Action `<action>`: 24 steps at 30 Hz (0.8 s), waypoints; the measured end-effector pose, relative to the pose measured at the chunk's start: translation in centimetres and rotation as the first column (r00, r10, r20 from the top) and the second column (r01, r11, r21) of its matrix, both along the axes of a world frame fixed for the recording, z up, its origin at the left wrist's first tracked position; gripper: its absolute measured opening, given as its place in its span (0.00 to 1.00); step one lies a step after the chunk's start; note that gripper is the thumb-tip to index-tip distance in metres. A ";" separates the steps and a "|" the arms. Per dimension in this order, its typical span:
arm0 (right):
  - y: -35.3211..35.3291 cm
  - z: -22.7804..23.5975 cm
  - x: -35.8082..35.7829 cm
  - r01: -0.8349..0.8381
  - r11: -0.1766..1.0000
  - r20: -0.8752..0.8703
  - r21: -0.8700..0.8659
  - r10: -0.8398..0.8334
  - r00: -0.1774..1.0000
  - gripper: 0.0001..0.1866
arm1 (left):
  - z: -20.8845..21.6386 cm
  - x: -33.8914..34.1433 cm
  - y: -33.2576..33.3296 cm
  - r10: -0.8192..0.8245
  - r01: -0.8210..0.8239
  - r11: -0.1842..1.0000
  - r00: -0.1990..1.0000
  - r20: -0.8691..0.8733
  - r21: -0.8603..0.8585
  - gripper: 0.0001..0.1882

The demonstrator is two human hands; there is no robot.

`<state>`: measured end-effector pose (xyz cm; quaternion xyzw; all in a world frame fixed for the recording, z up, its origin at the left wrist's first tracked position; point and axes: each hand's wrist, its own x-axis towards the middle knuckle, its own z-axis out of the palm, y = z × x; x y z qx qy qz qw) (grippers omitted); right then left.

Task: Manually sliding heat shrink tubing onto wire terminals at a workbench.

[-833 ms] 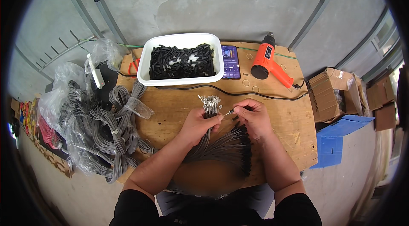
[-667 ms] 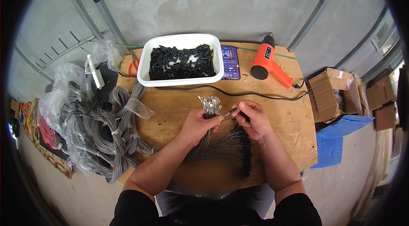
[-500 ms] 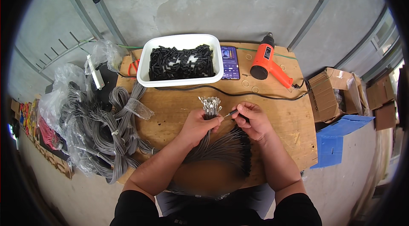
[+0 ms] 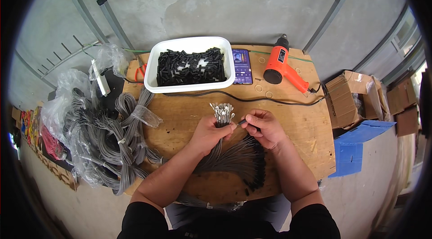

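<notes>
My left hand (image 4: 209, 134) is closed around a bundle of grey wires (image 4: 218, 150). Bare silvery metal terminals (image 4: 222, 112) stick up above its fist. Close beside it, my right hand (image 4: 264, 128) pinches a short black sleeve (image 4: 241, 122) at the left thumb and fingertips, where one wire end is held out. Whether the sleeve is on that end is too small to tell. Below the hands the wires fan out to the right, and their far ends carry black sleeves (image 4: 258, 167) in a dense row. One loose black sleeve (image 4: 246, 191) lies near the front edge.
A white tub (image 4: 155, 65) of short black sleeves stands at the back, beside a phone (image 4: 243, 70). An orange heat gun (image 4: 283, 65) lies at back right; a black cable (image 4: 211, 92) crosses the table. Grey wire coils (image 4: 121, 142) cover the left. Cardboard boxes (image 4: 342, 104) stand right.
My right hand has shifted slightly, and its black sleeve now sits closer to the left fingertips. My left hand keeps its hold on the wires. More of the fanned wires shows near the front edge.
</notes>
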<state>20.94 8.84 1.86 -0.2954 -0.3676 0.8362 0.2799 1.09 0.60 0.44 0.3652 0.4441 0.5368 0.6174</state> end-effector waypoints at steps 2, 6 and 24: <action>-0.2 0.1 -0.1 -0.002 1.000 0.030 0.017 0.002 1.000 0.11 | 0.0 0.0 0.0 -0.013 0.013 1.000 1.000 -0.001 0.010 0.04; -0.1 0.4 0.0 0.007 1.000 -0.008 -0.020 -0.007 1.000 0.10 | 0.1 0.0 0.0 -0.016 0.016 1.000 1.000 0.004 -0.006 0.05; 1.1 0.6 0.8 0.230 0.969 -0.030 0.096 -0.228 0.973 0.06 | -0.6 0.0 -0.2 -0.066 0.068 0.997 0.997 -0.043 0.038 0.08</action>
